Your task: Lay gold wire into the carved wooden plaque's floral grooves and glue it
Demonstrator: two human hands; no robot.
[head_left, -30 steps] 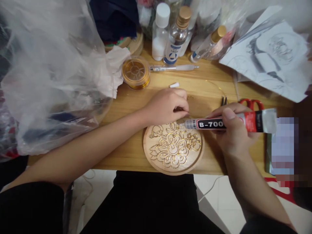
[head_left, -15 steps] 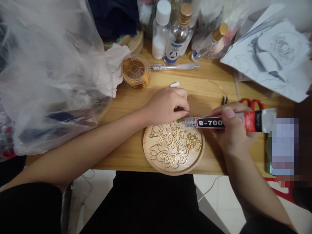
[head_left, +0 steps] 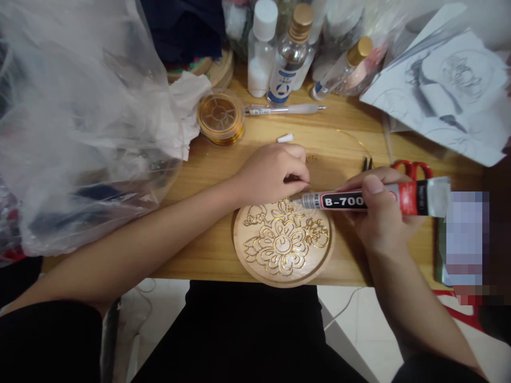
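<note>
My right hand (head_left: 379,210) is wrapped round a B-700 glue tube (head_left: 343,201), thumb on top, with its nozzle pointing left over the upper part of a round wooden plate (head_left: 239,239). Raised gold wire outlines a large flower and smaller blossoms (head_left: 283,244) on the plate. My left hand (head_left: 275,173) rests at the plate's far edge, fingers curled and thumb brought to the fingertips, close to the nozzle. Whether anything is pinched there, I cannot make out. A small white cap (head_left: 285,138) lies just beyond the left hand, and tiny gold wire bits (head_left: 312,158) lie by its fingers.
A spool of gold wire (head_left: 221,117) and a pen (head_left: 285,109) lie behind. Bottles (head_left: 262,50) stand at the back. Red-handled scissors (head_left: 413,169) and drawing sheets (head_left: 439,88) are at right, near a blurred-out phone-like object (head_left: 465,234). Plastic bags (head_left: 91,133) fill the left.
The whole view has shifted very slightly. Both hands, the glue tube and the plate keep practically the same places relative to each other.
</note>
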